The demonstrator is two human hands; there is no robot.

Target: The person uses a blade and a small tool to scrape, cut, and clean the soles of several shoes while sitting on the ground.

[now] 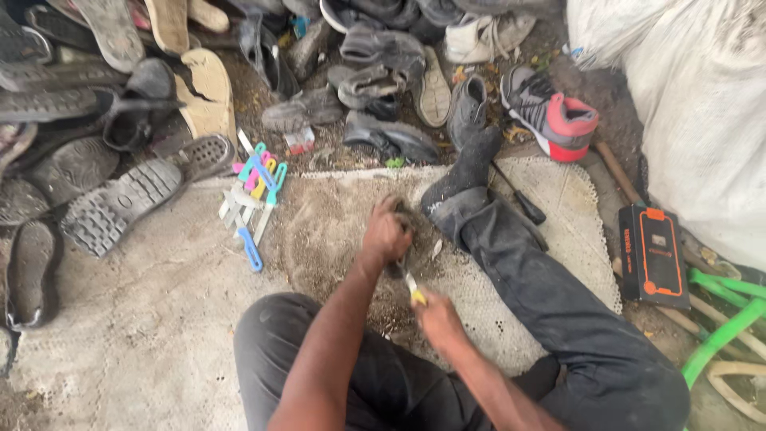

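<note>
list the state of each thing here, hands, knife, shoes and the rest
left hand: closed on a small dark piece, pressed to the mat
right hand: closed on the yellow-handled knife
spare knives: lying loose in a pile
red and grey sneaker: on its side
treaded sole: tread up

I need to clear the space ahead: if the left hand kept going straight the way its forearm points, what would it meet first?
The left hand points up the mat, slightly rightward. Just beyond its knuckles is the person's own socked foot, likely the first contact. Past that lie the dark worn shoes. Depth is hard to judge from above.
</note>
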